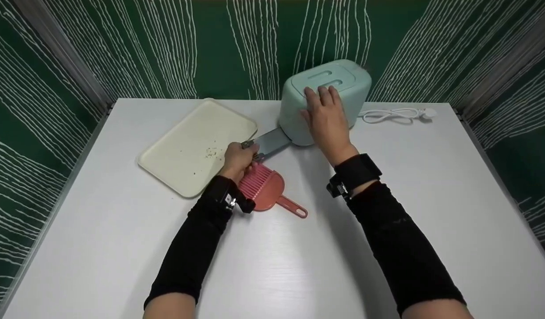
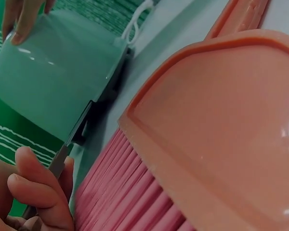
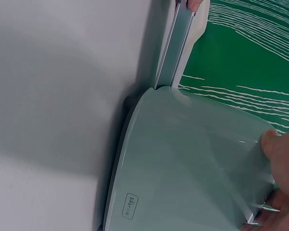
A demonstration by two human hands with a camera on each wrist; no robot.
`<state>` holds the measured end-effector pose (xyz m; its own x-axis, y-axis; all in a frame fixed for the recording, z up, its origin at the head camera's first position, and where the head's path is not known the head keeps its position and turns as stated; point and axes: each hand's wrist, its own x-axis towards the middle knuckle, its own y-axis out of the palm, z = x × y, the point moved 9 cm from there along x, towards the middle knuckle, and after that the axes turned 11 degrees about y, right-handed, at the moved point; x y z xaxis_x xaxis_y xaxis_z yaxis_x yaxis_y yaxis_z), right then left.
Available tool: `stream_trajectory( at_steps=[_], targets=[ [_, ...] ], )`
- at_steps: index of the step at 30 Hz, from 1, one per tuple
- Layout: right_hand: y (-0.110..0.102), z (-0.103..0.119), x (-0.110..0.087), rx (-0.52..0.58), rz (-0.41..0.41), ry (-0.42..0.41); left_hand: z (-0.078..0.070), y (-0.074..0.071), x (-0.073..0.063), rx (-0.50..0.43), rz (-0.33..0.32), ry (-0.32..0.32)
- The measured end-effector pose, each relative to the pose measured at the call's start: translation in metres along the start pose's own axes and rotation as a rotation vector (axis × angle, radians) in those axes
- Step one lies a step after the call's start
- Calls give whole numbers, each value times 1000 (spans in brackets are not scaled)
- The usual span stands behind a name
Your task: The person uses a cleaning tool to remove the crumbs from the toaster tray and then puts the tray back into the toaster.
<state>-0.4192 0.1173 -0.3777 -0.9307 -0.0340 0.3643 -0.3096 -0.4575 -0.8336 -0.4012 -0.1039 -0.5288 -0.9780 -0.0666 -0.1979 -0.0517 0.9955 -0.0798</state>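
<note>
A mint-green toaster [image 1: 294,108] stands at the back of the table. A flat grey crumb tray [image 1: 272,142] sticks out from the base of its left end. My left hand [image 1: 239,159] pinches the outer end of this crumb tray; its thumb and fingers also show in the left wrist view around the thin edge. My right hand [image 1: 329,124] rests on the toaster, fingers over the top edge and thumb against the side. In the right wrist view the crumb tray [image 3: 176,48] runs straight into the toaster's lower edge [image 3: 135,110].
A cream serving tray [image 1: 166,159] with dark crumbs [image 1: 211,152] lies left of my left hand. Close below that hand sits an orange dustpan [image 1: 272,195] with a pink-bristled brush [image 1: 254,181]. The toaster's white cord [image 1: 389,116] lies coiled at the back right.
</note>
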Motion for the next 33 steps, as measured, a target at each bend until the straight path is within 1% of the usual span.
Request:
stream_trajectory(
  at_steps=[4, 10, 16, 23, 27, 30, 33],
  targets=[
    [1, 1, 0, -19, 5, 6, -2, 1, 1, 2, 25, 3],
    [2, 3, -2, -33, -15, 9, -3, 3, 3, 1, 46, 10],
    [1, 3, -3, -40, -41, 2, -2, 3, 4, 3, 35, 7],
    [1, 2, -3, -40, -32, 8, -2, 4, 4, -23, 19, 3],
    [0, 1, -3, -35, -29, 8, 0, 5, 4, -50, 22, -18],
    [2, 0, -3, -29, -13, 17, 1, 6, 3, -64, 24, -36],
    [2, -2, -2, -25, -8, 28, -1, 7, 3, -76, 27, -40]
  ],
)
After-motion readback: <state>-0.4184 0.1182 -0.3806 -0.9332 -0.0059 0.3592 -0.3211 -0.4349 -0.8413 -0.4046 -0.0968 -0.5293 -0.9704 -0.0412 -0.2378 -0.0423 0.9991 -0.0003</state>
